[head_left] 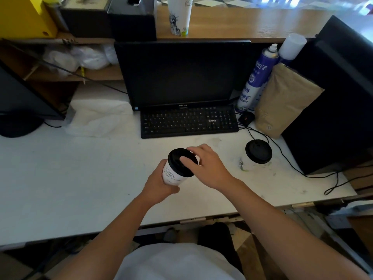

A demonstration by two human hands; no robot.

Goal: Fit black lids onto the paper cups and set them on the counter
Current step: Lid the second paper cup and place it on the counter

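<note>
I stand at a white counter [70,168] with a black keyboard [188,123] in its middle. Behind the keyboard there is one dark monitor [181,73], and above it runs a wooden ledge [242,23] that carries one stack of paper cups [179,15]. I count two cups with lids. The first paper cup [173,175] is in front of the keyboard, tilted. My left hand [159,184] holds it with the fingers curled around its side. My right hand [207,168] lies over its black lid [177,158], fingers bent, with the tips on the lid's top and rim. The second cup [249,164], with its own lid [258,151], stands on the counter to the front right of the keyboard. To the right of the keyboard are one mouse [246,118], two spray cans [256,77] and one brown paper bag [286,98].
</note>
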